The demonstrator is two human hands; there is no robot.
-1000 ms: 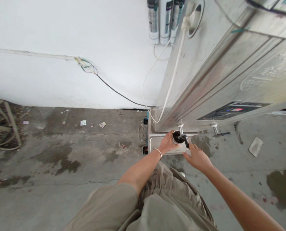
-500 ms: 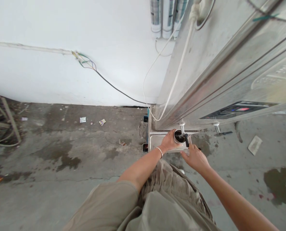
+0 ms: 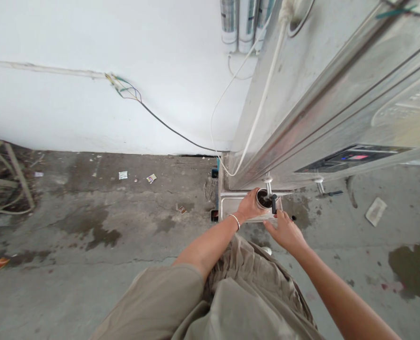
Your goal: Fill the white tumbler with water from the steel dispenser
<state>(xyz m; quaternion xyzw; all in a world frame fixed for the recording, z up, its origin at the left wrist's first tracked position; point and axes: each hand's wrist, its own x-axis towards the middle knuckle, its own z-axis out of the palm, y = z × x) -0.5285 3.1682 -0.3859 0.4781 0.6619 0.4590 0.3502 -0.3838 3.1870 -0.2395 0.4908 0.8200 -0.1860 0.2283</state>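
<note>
Centrally, a cup [image 3: 264, 199] with a dark interior stands under the spout [image 3: 268, 188] of a metal dispenser [image 3: 284, 123], above the near part of a drip tray [image 3: 228, 206]. The left grip [image 3: 248, 206] is closed around the cup's side, holding it with its mouth facing up. The right grip [image 3: 287, 230] is loose: its fingertips lie at the free end of the black lever [image 3: 274, 204], apparently touching it, with the thumb spread apart.

As to progress, the cup is in position beneath the spout, and a pale streak inside it suggests that liquid is running, so filling is probably under way. The level cannot be read. Closing the tap and withdrawing the cup are not yet done.

Farther out, a second tap [image 3: 321, 186] projects from the same front, untouched, beneath a lit display panel [image 3: 355, 158]; beyond lie the white wall [image 3: 71, 113] and the stained floor [image 3: 132, 236].

Compared with the frame one second earlier, the lever, then slanting toward the right, points more directly toward the person; both grips keep their roles, and the view has shifted slightly.
</note>
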